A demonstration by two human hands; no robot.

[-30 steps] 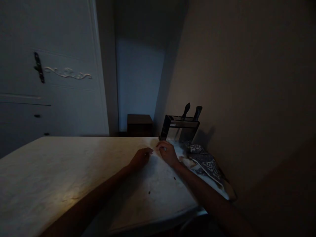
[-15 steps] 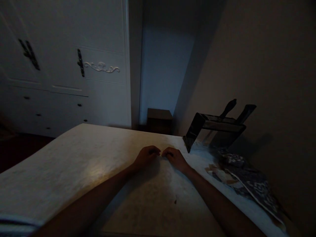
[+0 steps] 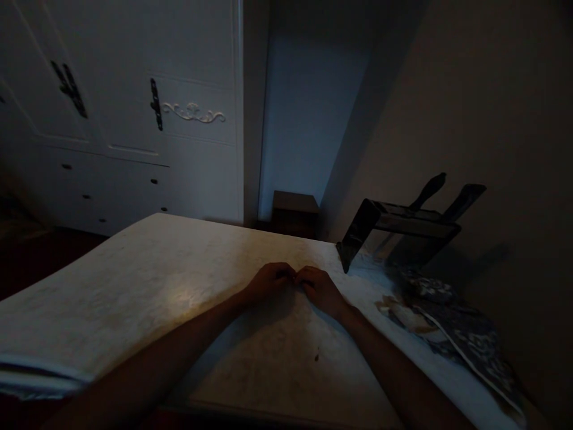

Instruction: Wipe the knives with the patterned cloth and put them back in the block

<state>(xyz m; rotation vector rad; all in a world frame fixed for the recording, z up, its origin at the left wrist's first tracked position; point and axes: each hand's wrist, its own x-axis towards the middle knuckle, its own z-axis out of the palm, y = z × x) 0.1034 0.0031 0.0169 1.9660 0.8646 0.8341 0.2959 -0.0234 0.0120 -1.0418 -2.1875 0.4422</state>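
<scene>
My left hand (image 3: 270, 282) and my right hand (image 3: 323, 291) meet fingertip to fingertip just above the pale mottled tabletop (image 3: 134, 257). Both are closed in a pinch, knuckles up. In the dim light I cannot make out what, if anything, lies between the fingers. A small dark speck (image 3: 317, 358) marks the table surface nearer to me, between my forearms.
Beyond my right hand stands a black knife holder (image 3: 360, 233) with two dark handles sticking up. A patterned dark cloth (image 3: 474, 343) lies crumpled along the right side by the wall. Behind the table are a white wardrobe (image 3: 201, 173) and a low brown cabinet (image 3: 295, 203).
My fingertips, slightly apart before, have come together. The whole view has shifted a little, so the room and the knife holder sit further right.
</scene>
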